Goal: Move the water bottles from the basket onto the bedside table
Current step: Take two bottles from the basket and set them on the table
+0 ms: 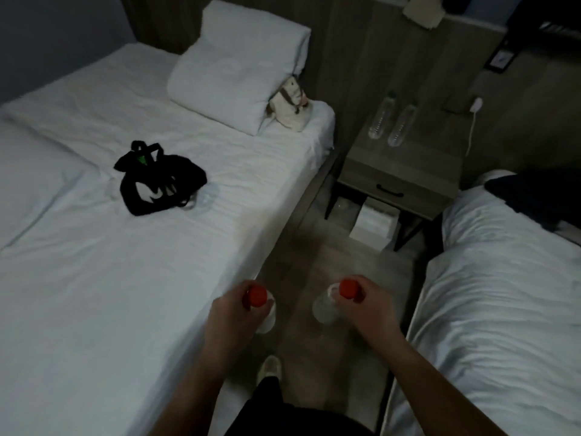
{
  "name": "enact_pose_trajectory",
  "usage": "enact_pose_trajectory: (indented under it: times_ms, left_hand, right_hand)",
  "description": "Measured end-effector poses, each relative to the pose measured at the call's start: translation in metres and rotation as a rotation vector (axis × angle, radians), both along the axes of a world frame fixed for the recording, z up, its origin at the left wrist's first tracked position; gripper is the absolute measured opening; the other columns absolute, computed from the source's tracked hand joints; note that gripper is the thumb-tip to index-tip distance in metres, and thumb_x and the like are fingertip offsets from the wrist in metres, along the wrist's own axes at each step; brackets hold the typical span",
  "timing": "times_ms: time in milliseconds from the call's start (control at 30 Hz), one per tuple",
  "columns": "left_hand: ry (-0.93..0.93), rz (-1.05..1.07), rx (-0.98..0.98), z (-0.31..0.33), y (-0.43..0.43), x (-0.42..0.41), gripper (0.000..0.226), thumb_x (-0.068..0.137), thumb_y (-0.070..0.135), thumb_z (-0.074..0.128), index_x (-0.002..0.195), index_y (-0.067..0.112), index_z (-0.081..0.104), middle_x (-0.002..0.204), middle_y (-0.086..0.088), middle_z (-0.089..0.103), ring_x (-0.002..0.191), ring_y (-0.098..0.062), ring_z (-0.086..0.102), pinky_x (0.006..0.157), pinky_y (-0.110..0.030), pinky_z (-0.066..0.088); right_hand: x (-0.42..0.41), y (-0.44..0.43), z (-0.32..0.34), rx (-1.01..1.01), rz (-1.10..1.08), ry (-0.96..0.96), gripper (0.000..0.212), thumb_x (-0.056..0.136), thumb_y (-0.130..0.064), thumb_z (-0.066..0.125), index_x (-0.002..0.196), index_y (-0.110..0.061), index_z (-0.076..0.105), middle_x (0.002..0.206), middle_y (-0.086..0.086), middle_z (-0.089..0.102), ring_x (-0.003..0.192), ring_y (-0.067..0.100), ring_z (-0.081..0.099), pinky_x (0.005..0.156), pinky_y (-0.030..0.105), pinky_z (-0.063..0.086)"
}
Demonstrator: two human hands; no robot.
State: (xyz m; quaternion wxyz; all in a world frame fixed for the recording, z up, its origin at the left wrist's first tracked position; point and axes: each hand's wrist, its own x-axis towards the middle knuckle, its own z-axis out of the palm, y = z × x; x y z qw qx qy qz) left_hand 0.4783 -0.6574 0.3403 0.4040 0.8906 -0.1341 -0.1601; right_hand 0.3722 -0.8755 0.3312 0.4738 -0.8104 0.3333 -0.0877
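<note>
White, creased cotton covers the left bed (94, 278). On it a limp black fabric bag (157, 180) lies crumpled near the middle, with a plump folded pillow (232, 77) at the head end and a small cream cloth bag (290, 108) slumped at the head corner.

Low in view, the left hand (232, 313) curls round the neck of a clear plastic bottle (267, 313) with a red cap. It is held over the bed's right edge. Beside it, over the floor, the right hand (367, 306) pinches the red cap of a second clear bottle (323, 306).

Farther back stands the bedside table (408, 158), boxy grey wood grain with a black drawer handle. Two ribbed transparent bottles (379, 119) stand side by side toward the back edge of its top. A white cable (473, 127) hangs on the wall to its right.

Another rumpled white bed (503, 294) fills the right side. Between the beds runs a narrow strip of dull grey floor (339, 256), and the wall behind is panelled.
</note>
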Motion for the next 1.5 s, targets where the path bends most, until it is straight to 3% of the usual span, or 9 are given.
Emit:
enact_pose_trajectory:
  times_ms: [333,500,600,700,833,967,1167,1333,1500]
  left_hand:
    - [0.008,-0.177,-0.012,0.006,-0.078,0.099,0.033,0.072,0.032,0.078,0.103,0.027,0.066,0.095,0.005,0.07,0.089,-0.015,0.064,0.083,-0.034,0.055]
    - [0.026,-0.231,-0.033,0.002,-0.12,0.119,0.028,0.07,0.025,0.08,0.096,0.027,0.067,0.086,0.006,0.07,0.081,-0.011,0.065,0.077,-0.033,0.055]
    - [0.042,-0.275,0.017,-0.004,-0.152,0.131,0.03,0.072,0.03,0.078,0.1,0.028,0.066,0.089,0.007,0.07,0.081,-0.008,0.065,0.079,-0.03,0.055]
    - [0.054,-0.257,0.027,-0.007,-0.193,0.141,0.029,0.072,0.03,0.078,0.098,0.028,0.066,0.087,0.007,0.069,0.083,-0.011,0.064,0.076,-0.026,0.051]
    - [0.054,-0.198,0.012,-0.004,-0.255,0.151,0.03,0.07,0.025,0.081,0.096,0.029,0.066,0.084,0.006,0.068,0.081,-0.013,0.064,0.074,-0.026,0.05]
    - [-0.086,-0.176,-0.02,0.001,-0.324,0.163,0.033,0.066,0.016,0.084,0.096,0.017,0.071,0.081,-0.001,0.071,0.075,-0.017,0.065,0.07,-0.023,0.049]
    - [-0.179,-0.092,-0.106,0.01,-0.409,0.171,0.029,0.067,0.014,0.082,0.094,0.018,0.071,0.081,0.004,0.069,0.073,-0.004,0.062,0.067,-0.003,0.042]
    - [-0.119,-0.086,-0.084,0.021,-0.466,0.187,0.026,0.072,0.018,0.078,0.097,0.02,0.069,0.082,0.008,0.067,0.074,-0.008,0.061,0.066,-0.011,0.041]
    - [-0.065,-0.104,-0.054,0.017,-0.519,0.219,0.024,0.075,0.023,0.076,0.096,0.022,0.067,0.083,0.007,0.065,0.075,-0.007,0.059,0.064,-0.012,0.038]
  right_hand:
    - [0.045,-0.049,0.011,-0.024,-0.27,-0.056,0.035,0.074,-0.017,0.079,0.077,-0.046,0.06,0.069,-0.027,0.066,0.072,-0.018,0.059,0.062,0.0,0.043]
    - [0.053,-0.086,-0.005,-0.019,-0.319,-0.007,0.016,0.075,-0.023,0.078,0.085,-0.031,0.068,0.077,-0.014,0.07,0.074,-0.009,0.064,0.064,0.002,0.045]
    - [0.064,-0.117,-0.014,0.018,-0.342,0.016,0.014,0.074,-0.026,0.078,0.084,-0.029,0.068,0.078,-0.013,0.071,0.076,-0.001,0.066,0.067,0.005,0.046]
    - [0.08,-0.154,-0.014,0.077,-0.354,-0.029,0.019,0.075,-0.018,0.078,0.078,-0.032,0.065,0.072,-0.014,0.068,0.066,-0.007,0.064,0.06,0.0,0.043]
    - [0.096,-0.215,-0.01,0.227,-0.331,-0.058,0.015,0.076,-0.017,0.078,0.087,-0.021,0.07,0.078,-0.003,0.073,0.067,0.0,0.068,0.056,0.01,0.049]
    - [0.113,-0.288,0.004,0.155,-0.275,-0.057,0.016,0.077,-0.019,0.076,0.081,-0.031,0.066,0.072,-0.011,0.068,0.067,-0.005,0.065,0.059,0.006,0.047]
    - [0.127,-0.381,0.01,-0.003,-0.153,0.054,0.026,0.078,-0.026,0.075,0.102,-0.028,0.064,0.087,-0.02,0.06,0.079,-0.016,0.051,0.066,0.0,0.037]
    - [0.135,-0.433,0.011,0.034,-0.204,0.028,0.018,0.077,-0.025,0.076,0.091,-0.03,0.066,0.083,-0.019,0.065,0.081,-0.01,0.058,0.068,0.004,0.04]
    - [0.157,-0.483,0.002,0.024,-0.233,0.051,0.025,0.076,-0.024,0.077,0.099,-0.022,0.068,0.087,-0.012,0.066,0.083,0.0,0.06,0.071,0.005,0.039]
